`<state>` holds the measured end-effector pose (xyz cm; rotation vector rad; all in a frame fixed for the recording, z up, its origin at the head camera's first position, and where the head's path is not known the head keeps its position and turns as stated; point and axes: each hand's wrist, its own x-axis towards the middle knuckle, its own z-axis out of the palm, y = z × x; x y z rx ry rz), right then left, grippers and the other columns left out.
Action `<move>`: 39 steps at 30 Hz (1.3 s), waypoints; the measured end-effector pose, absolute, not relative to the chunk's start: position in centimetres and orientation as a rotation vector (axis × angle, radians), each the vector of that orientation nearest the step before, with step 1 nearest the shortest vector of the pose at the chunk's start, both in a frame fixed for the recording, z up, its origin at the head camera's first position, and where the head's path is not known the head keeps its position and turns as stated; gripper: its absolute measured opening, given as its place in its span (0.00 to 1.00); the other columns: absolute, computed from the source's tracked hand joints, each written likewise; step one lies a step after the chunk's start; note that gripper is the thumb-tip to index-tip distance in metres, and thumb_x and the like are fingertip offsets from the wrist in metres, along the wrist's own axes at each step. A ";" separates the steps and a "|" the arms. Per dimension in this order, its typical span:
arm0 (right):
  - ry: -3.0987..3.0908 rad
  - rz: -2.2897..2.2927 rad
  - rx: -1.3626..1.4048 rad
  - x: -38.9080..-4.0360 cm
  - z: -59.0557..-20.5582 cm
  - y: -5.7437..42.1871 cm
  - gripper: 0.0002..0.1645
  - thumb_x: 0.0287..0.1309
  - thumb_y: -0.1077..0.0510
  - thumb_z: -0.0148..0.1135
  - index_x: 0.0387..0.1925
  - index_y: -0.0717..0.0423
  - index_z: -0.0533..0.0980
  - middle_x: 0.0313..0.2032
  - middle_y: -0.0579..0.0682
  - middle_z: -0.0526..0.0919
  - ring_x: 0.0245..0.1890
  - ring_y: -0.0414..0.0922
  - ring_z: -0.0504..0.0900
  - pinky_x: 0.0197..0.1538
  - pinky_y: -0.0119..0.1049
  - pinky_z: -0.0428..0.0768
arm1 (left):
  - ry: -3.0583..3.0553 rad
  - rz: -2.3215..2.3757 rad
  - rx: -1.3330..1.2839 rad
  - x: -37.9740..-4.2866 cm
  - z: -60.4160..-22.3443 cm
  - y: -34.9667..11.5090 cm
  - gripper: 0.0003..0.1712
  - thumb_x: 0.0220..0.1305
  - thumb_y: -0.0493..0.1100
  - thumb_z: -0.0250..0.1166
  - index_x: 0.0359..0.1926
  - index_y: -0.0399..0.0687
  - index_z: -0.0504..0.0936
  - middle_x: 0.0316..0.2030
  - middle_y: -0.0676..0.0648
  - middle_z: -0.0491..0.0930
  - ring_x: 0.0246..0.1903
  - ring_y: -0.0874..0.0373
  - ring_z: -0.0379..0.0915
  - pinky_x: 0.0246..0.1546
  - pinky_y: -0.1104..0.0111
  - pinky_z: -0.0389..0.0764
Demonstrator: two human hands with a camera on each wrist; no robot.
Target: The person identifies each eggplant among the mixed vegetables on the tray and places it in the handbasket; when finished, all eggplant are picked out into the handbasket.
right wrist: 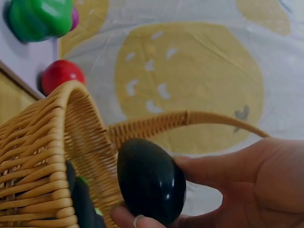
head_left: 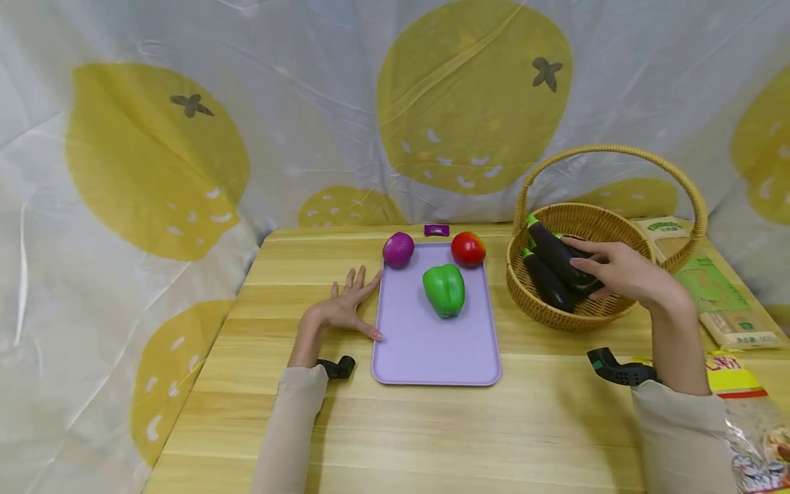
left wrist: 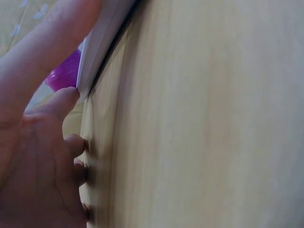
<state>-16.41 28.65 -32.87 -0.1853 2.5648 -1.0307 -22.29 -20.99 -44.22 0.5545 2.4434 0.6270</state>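
Note:
My right hand pinches a dark eggplant by its thick end, over the wicker basket. In the right wrist view the thumb and fingers grip the eggplant beside the basket rim. Further eggplants lie in the basket, partly covered by the held one. My left hand has its fingers spread at the left edge of the lilac tray, thumb and index fingertip touching the rim. On the tray are a green bell pepper, a purple onion and a red tomato.
A small purple packet lies behind the tray. Right of the basket is a green-and-tan food package, with a yellow-and-clear bag nearer the front. The tall basket handle arches above the basket. A lemon-print cloth hangs behind the table.

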 end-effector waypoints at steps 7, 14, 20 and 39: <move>2.545 -0.970 -0.134 -17.4 -34.4 28.6 0.33 0.82 0.57 0.41 0.81 0.61 0.52 0.67 0.79 0.68 0.25 0.47 0.80 0.32 0.37 0.84 | 2.442 0.631 0.559 -22.2 -44.4 -21.0 0.80 0.48 0.65 0.81 0.84 0.62 0.31 0.80 0.38 0.13 0.79 0.39 0.04 0.75 0.36 0.14; 2.526 -0.962 -0.128 -17.9 -35.3 29.0 0.32 0.83 0.58 0.39 0.80 0.65 0.52 0.72 0.82 0.55 0.42 0.59 0.89 0.37 0.42 0.88 | 2.442 0.642 0.560 -22.3 -44.5 -20.9 0.80 0.48 0.64 0.82 0.84 0.60 0.31 0.80 0.37 0.14 0.79 0.38 0.05 0.75 0.34 0.16; 2.528 -0.950 -0.141 -18.2 -35.9 29.3 0.32 0.83 0.55 0.40 0.78 0.67 0.54 0.71 0.83 0.57 0.43 0.56 0.86 0.41 0.45 0.88 | 2.450 0.630 0.553 -22.2 -44.2 -21.0 0.80 0.48 0.64 0.82 0.84 0.61 0.31 0.80 0.38 0.14 0.79 0.39 0.04 0.75 0.35 0.15; 2.656 -0.850 -0.136 -18.8 -36.7 27.9 0.36 0.76 0.50 0.56 0.77 0.61 0.62 0.13 0.40 0.62 0.15 0.38 0.63 0.22 0.33 0.65 | 2.444 0.635 0.550 -22.2 -44.0 -21.0 0.80 0.48 0.64 0.82 0.84 0.61 0.31 0.80 0.38 0.13 0.79 0.40 0.04 0.75 0.35 0.14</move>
